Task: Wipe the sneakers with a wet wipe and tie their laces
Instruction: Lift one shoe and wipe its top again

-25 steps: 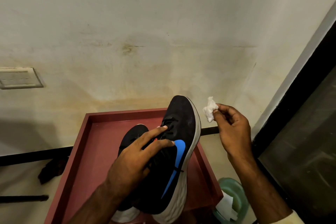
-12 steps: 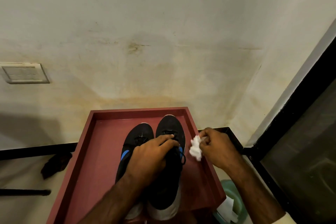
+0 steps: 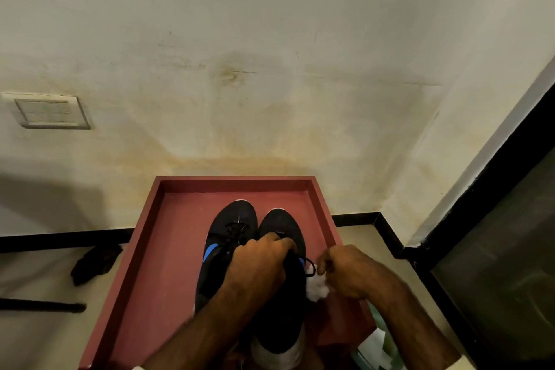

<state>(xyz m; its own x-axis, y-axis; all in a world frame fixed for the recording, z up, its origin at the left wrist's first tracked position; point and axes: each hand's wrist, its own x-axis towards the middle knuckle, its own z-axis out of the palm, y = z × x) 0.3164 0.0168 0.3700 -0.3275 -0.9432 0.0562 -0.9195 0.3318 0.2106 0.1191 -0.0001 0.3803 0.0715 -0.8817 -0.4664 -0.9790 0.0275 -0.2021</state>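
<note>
Two black sneakers with blue side marks stand side by side, toes away from me, on a red tray-like table. The left sneaker shows loose black laces. My left hand lies over the lace area of the right sneaker, fingers curled down on it. My right hand is beside that shoe's right flank and pinches a crumpled white wet wipe against the side. A loop of black lace sticks out between the two hands.
A stained pale wall rises right behind the table, with a switch plate at left. A dark cloth and a black rod lie on the floor at left. A green bin with white paper sits at lower right beside a dark glass door.
The right sneaker, held up and tilted a second ago, now stands on the table beside the other. My right hand came down with the wipe to the shoe's right side.
</note>
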